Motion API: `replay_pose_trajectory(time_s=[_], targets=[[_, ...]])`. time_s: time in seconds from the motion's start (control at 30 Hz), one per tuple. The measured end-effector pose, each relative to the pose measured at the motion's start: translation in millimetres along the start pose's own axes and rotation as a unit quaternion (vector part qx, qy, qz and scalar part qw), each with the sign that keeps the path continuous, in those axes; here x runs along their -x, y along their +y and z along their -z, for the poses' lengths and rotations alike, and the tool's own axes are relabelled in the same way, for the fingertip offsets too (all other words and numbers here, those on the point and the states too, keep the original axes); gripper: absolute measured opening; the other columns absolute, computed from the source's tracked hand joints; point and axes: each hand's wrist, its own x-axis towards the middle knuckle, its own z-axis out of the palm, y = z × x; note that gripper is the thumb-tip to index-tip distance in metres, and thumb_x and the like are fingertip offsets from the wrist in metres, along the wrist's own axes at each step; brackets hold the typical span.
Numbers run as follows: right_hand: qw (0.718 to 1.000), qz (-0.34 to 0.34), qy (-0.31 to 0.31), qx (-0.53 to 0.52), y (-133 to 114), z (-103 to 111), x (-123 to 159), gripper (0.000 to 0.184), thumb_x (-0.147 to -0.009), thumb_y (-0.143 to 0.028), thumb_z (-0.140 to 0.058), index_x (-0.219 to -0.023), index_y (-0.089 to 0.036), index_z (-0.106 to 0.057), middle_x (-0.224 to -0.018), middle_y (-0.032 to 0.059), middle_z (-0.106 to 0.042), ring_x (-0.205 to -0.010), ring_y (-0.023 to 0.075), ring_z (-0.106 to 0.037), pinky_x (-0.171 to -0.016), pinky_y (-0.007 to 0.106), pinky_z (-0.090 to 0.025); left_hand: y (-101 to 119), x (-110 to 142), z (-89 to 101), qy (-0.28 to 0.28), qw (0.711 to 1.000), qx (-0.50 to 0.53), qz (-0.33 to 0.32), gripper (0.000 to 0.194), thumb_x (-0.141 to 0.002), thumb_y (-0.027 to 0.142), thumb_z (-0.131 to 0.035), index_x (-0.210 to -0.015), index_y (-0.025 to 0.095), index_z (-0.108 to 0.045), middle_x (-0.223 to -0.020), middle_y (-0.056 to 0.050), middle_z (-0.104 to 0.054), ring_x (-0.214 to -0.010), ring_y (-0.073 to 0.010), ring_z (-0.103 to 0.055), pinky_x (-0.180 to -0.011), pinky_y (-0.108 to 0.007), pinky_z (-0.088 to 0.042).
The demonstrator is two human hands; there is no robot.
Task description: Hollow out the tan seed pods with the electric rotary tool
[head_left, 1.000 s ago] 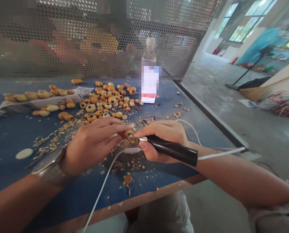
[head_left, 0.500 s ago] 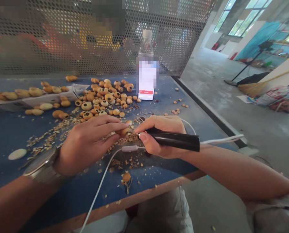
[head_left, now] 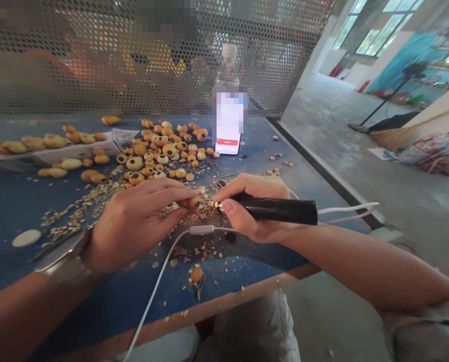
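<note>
My left hand (head_left: 143, 213), with a watch (head_left: 64, 256) on its wrist, is closed round a small tan gourd (head_left: 191, 202), most of which the fingers cover. In my right hand (head_left: 252, 206) is a black pen-like rotary tool (head_left: 281, 210), gripped near its metal end. The thin tip of the tool points left and meets the gourd or lies right against it; I cannot tell how deep it sits. Below the hands a white cord with an inline switch (head_left: 202, 230) runs toward the table's front edge. Chips and seeds (head_left: 204, 249) lie scattered underneath.
Hollowed gourds with round holes (head_left: 169, 151) are heaped behind my hands. More whole gourds lie on a carton (head_left: 59, 157) at the left. A phone (head_left: 229, 123) leans on a clear bottle (head_left: 227, 73) before a perforated metal screen (head_left: 134, 75). A pale disc (head_left: 26, 238) lies left.
My right hand and the rotary tool have shifted slightly right and up, so more of the tool's metal tip shows. The left hand and gourd stay almost still.
</note>
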Motion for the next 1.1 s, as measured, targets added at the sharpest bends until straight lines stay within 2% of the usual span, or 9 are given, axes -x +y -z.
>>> replay_pose_trajectory(time_s=[0.3, 0.77, 1.1], targets=[[0.997, 0.071, 0.021, 0.014, 3.5, -4.9, 2.7, 0.008, -0.083, -0.016, -0.066, -0.083, -0.016, -0.074, -0.071, -0.0017, -0.077, -0.058, 0.0051, -0.066, -0.061, 0.014, -0.053, 0.5, 0.7, -1.1, 0.01, 1.0, 0.007, 0.021, 0.018, -0.098, 0.023, -0.07, -0.115, 0.028, -0.073, -0.103, 0.005, -0.08, -0.1, -0.0131, -0.075, -0.091, -0.027, -0.057], [0.998, 0.061, 0.017, -0.012, 4.3, -6.1, 1.4, 0.008, -0.082, -0.015, -0.067, -0.081, -0.013, -0.075, -0.069, -0.0012, -0.076, -0.059, 0.0038, -0.066, -0.064, 0.011, -0.052, 1.9, 0.3, 0.5, 0.011, 1.0, 0.002, 0.013, 0.021, -0.095, 0.014, -0.072, -0.112, 0.025, -0.074, -0.106, 0.002, -0.079, -0.101, -0.0141, -0.075, -0.095, -0.027, -0.057], [0.999, 0.028, 0.013, -0.021, 3.3, -5.8, 1.8, 0.009, -0.083, -0.019, -0.067, -0.08, -0.017, -0.076, -0.069, -0.0022, -0.075, -0.05, 0.0044, -0.058, -0.057, 0.016, -0.051, 2.4, -1.3, 0.9, 0.017, 1.0, 0.014, 0.009, 0.021, -0.094, 0.012, -0.072, -0.111, 0.025, -0.074, -0.106, 0.002, -0.079, -0.1, -0.013, -0.075, -0.095, -0.026, -0.057]])
